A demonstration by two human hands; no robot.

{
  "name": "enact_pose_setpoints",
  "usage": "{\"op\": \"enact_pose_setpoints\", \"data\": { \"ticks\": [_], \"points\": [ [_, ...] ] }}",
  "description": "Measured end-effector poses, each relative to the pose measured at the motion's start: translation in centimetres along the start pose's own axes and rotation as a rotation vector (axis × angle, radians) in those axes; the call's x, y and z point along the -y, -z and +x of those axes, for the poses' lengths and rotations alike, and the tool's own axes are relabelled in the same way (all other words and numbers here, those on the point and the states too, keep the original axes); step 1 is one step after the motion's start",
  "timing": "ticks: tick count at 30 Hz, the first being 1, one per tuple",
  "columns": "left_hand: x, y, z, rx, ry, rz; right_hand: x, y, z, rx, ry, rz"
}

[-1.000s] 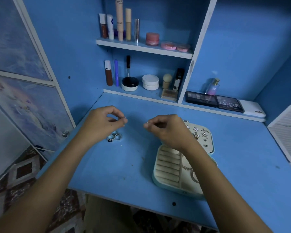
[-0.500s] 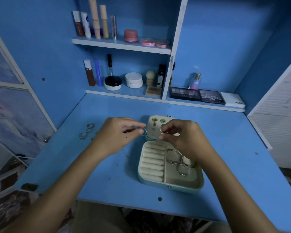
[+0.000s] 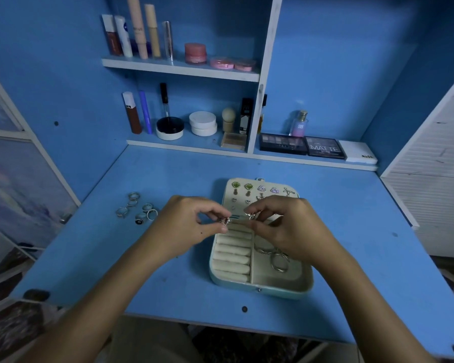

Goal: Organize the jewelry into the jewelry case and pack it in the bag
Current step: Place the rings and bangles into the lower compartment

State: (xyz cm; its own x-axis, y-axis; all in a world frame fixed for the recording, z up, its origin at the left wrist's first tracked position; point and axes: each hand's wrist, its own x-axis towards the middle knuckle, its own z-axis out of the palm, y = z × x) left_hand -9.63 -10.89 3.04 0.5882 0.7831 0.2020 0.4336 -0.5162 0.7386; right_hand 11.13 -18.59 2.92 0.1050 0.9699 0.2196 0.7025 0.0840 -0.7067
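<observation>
Jewelry case (image 3: 260, 286) lies open on the blue desk (image 3: 351, 244), its ring rolls and side compartment directly under both hands; the left hand (image 3: 186, 229) pinches a small silver earring (image 3: 224, 220) between thumb and forefinger, the other fingers curled, just over the upper end of the ring rolls (image 3: 232, 254); the right hand (image 3: 286, 226) pinches a second small silver piece (image 3: 252, 215), too small to tell what it is, just beside the left pinch, with only a narrow gap between the two; behind the pinches the lid panel (image 3: 262, 195) carries rows of earrings; under the right wrist, hoop earrings (image 3: 278, 260) lie in the side compartment; left of the left hand, well apart from the case, a cluster of loose rings (image 3: 139, 209) sits on the desk; beyond the hands, shelves (image 3: 184, 69) hold cosmetics, and eyeshadow palettes (image 3: 302, 146) lie along the back ledge.
</observation>
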Motion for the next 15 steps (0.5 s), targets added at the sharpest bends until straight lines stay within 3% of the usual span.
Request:
{"op": "enact_pose_setpoints", "data": {
  "ticks": [7, 15],
  "points": [
    [1.3, -0.4, 0.5, 0.039, -0.055, 0.093, -0.3, -0.6, 0.2, 0.113, 0.11, -0.102],
    [1.5, -0.4, 0.8, 0.073, -0.085, 0.111, -0.2, -1.0, 0.0, 0.102, 0.02, -0.1]
  ]
}}
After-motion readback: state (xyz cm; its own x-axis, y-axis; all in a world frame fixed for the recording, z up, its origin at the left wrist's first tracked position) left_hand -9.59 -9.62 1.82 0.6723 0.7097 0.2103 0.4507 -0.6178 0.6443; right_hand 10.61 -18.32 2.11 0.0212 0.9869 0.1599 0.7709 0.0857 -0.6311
